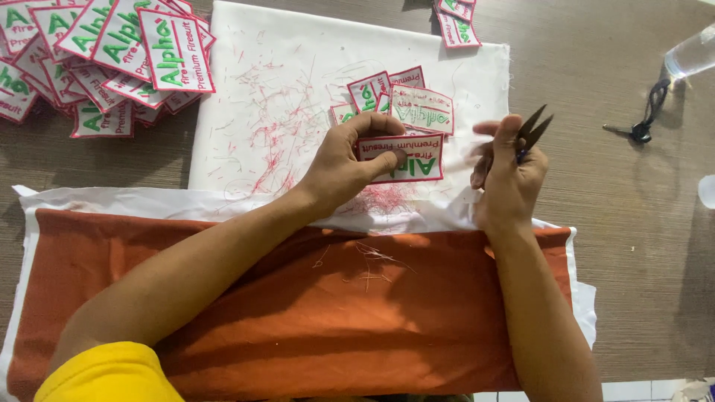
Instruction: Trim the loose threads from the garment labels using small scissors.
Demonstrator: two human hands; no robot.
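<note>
A: State what each hand holds.

B: The left hand (344, 165) has its grip closed on a white embroidered patch (402, 158) with a red border, at frame centre, over the white cloth (298, 59). The right hand (506, 175) has its grip closed around small dark thread snips (532, 128), blades pointing up and slightly apart.

A: Obstructions nearby?

B: More patches (406, 100) lie just behind the held one. A large patch pile (104, 59) fills the upper left. Red thread trimmings (275, 126) litter the cloth.

A: Edges and open room?

B: An orange cloth (298, 313) covers the near edge under both forearms. Black scissors (644, 115) and a clear bottle (693, 52) lie at the upper right, well apart from the hands; bare worktop (633, 283) lies right of the hands.
</note>
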